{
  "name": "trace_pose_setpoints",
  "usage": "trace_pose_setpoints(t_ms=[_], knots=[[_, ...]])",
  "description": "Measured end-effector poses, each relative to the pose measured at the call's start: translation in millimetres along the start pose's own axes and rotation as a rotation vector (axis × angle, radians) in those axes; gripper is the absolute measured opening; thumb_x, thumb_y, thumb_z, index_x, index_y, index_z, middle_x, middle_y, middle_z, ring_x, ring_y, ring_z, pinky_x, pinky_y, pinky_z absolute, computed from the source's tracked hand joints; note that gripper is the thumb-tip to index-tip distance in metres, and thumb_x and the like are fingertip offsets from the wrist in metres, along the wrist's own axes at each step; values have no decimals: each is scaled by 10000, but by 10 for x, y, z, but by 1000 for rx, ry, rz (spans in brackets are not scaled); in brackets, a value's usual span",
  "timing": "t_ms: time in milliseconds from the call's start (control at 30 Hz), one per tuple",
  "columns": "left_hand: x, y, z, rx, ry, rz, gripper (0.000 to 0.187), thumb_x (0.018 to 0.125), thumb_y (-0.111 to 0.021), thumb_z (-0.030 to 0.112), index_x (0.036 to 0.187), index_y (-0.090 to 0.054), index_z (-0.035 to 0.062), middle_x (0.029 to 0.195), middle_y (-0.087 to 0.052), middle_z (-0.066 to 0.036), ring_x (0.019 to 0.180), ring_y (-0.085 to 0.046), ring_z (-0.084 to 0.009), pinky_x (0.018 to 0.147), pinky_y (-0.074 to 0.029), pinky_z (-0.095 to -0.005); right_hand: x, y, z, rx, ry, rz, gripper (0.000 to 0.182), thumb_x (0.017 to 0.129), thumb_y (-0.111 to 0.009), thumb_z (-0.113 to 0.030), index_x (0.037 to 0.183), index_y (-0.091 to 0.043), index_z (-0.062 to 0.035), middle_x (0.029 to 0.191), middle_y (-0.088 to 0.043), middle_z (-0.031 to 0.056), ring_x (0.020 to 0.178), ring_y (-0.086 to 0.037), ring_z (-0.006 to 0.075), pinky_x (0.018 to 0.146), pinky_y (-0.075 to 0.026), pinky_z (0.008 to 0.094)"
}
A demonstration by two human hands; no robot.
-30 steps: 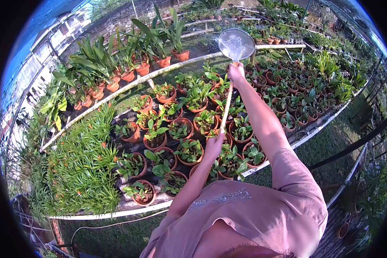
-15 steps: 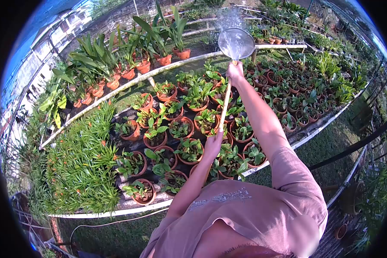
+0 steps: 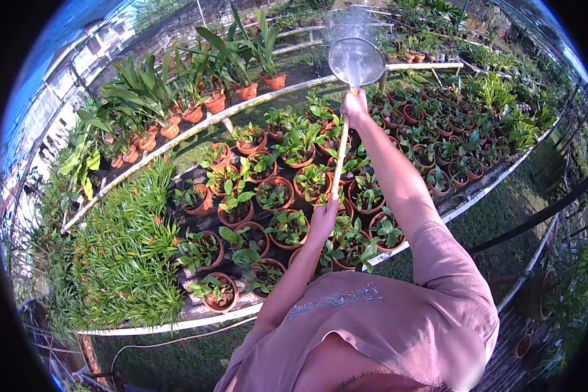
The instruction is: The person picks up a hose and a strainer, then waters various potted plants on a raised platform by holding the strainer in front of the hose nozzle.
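Observation:
My right hand (image 3: 355,106) is wrapped round the upper end of a watering wand (image 3: 340,157), just below its round, see-through head (image 3: 357,61) with a dark rim. Water (image 3: 351,23) sprays from the far side of that head. Lower on the pale shaft, my left hand (image 3: 325,219) is closed round the wand, and the arm hides the shaft below it. Under the wand stand several terracotta pots (image 3: 276,193) of leafy green plants on a bench.
Taller plants in orange pots (image 3: 215,102) line the back left, behind a pale rail (image 3: 196,130). Dense grassy plants (image 3: 124,255) with orange flowers fill the left of the bench. A white edge (image 3: 176,326) runs along its front. More potted plants (image 3: 457,147) crowd the right.
The view has shifted slightly, and the wand's head sits a little higher and further left in it. Both hands keep their hold, and water still sprays out.

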State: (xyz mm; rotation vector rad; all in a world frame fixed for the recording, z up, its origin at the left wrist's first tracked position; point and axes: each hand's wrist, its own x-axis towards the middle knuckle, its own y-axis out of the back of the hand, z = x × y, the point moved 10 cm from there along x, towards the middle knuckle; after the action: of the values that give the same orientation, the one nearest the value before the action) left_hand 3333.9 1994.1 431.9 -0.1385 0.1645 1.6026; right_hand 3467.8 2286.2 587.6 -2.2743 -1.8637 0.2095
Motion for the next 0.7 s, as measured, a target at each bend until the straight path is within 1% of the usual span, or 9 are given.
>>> trace_pose_setpoints(t_ms=[33, 233, 333, 367, 467, 700], knots=[[6, -3, -17, -8, 4, -6, 520, 986, -471, 536, 641, -415, 150, 558, -317, 85, 452, -256, -37, 410, -184, -251, -39, -3, 0, 14, -30, -1, 254, 934, -454, -71, 1170, -362, -67, 704, -446, 42, 459, -418, 113, 386, -353, 272], [-3, -6, -29, -5, 26, -8, 502, 991, -465, 526, 656, -411, 156, 556, -312, 88, 436, -252, -34, 396, -180, -239, -62, -45, -35, 25, -10, -11, 243, 939, -477, -96, 1154, -370, -59, 716, -456, 59, 459, -436, 130, 391, -372, 284], [-10, -3, -24, -14, 38, -14, 490, 994, -461, 521, 671, -411, 157, 554, -307, 92, 428, -260, -34, 387, -192, -232, -8, -70, -15, 15, 20, -17, 235, 938, -473, -97, 1147, -373, -67, 632, -461, 47, 451, -455, 142, 392, -384, 317], [-20, -1, -23, -19, 42, -18, 486, 995, -459, 520, 675, -411, 157, 553, -305, 94, 425, -263, -34, 384, -195, -230, 15, -64, 28, 25, 8, -15, 224, 938, -473, -95, 1138, -377, -67, 634, -460, 45, 452, -455, 141, 392, -382, 316], [-23, 47, -13, 3, 48, 15, 624, 971, -477, 553, 554, -393, 97, 533, -360, 49, 496, -318, -75, 481, -247, -293, -33, -85, 16, 50, -16, -16, 197, 940, -475, -92, 1114, -384, -70, 636, -459, 40, 455, -455, 139, 393, -374, 312], [-38, 53, -3, 15, 51, 31, 631, 966, -478, 562, 550, -391, 96, 526, -366, 43, 484, -329, -83, 476, -257, -299, -61, -128, -22, 101, -8, -30, 186, 945, -498, -103, 1083, -376, -81, 638, -448, 35, 443, -441, 131, 378, -357, 304]])
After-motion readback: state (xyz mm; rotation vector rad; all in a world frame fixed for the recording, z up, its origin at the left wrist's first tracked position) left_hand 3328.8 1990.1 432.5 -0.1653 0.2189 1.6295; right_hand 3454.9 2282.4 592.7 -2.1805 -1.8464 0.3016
